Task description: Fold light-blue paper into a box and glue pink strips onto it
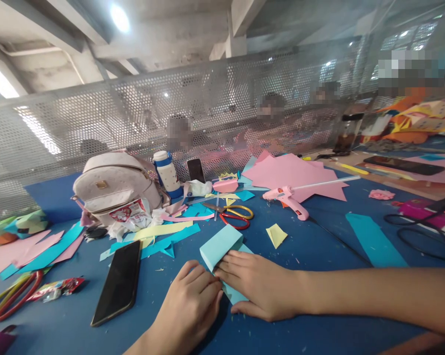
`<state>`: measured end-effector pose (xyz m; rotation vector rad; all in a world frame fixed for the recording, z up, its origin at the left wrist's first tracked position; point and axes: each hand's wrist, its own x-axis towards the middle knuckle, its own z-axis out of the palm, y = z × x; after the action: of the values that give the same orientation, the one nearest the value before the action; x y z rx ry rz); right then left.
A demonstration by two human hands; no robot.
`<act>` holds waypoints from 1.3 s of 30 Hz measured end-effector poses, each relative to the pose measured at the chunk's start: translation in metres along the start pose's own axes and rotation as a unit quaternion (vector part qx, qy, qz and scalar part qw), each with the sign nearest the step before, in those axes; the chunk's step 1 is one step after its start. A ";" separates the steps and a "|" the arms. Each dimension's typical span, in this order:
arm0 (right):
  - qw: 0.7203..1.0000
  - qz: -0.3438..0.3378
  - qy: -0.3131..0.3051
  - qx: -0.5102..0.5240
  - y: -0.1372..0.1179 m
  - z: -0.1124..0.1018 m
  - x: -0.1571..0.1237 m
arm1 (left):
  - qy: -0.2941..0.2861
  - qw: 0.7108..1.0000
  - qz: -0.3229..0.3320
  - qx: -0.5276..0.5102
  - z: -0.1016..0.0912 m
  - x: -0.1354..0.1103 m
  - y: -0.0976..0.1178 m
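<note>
A strip of light-blue paper (222, 245), folded over into a loop at its far end, lies on the blue table in front of me. My right hand (257, 283) rests flat on the paper, its fingers stretched into the fold and its thumb apart. On the near left side, my left hand (195, 296) is curled, with its fingertips at the paper's edge beside the right fingers. The left hand partly hides the paper's lower edge. Just beyond the fold lie scissors (237, 215) with red and yellow handles, and a small yellow paper piece (276, 235) is to the right.
A pink glue gun (287, 199) trails a black cord rightward. A phone (119, 281) lies left of my hands. Farther back stand a pale backpack (113, 180) and a bottle (166, 172). Pink paper (292, 172) and blue scraps are scattered before a perforated metal screen (207, 108).
</note>
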<state>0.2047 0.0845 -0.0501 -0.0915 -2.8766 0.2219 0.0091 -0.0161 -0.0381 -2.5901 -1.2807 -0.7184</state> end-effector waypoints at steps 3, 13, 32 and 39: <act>1.000 -0.002 0.008 -0.015 -0.001 0.002 -0.002 | -0.004 1.000 0.001 -0.002 0.000 0.000 -0.001; 0.997 -0.024 0.024 -0.069 0.001 0.001 -0.004 | 0.006 1.000 0.001 0.000 0.001 -0.001 -0.003; 0.993 -0.001 0.113 -0.016 0.019 -0.039 -0.006 | -0.003 0.984 -0.053 -0.170 0.013 0.086 -0.046; 0.936 0.160 0.223 0.222 0.057 -0.064 0.001 | 0.045 0.964 -0.119 -0.231 0.015 0.107 -0.062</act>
<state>0.2230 0.1495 0.0024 -0.4613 -2.2822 0.7931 0.0204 0.1026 -0.0029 -2.7236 -1.5715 -1.3041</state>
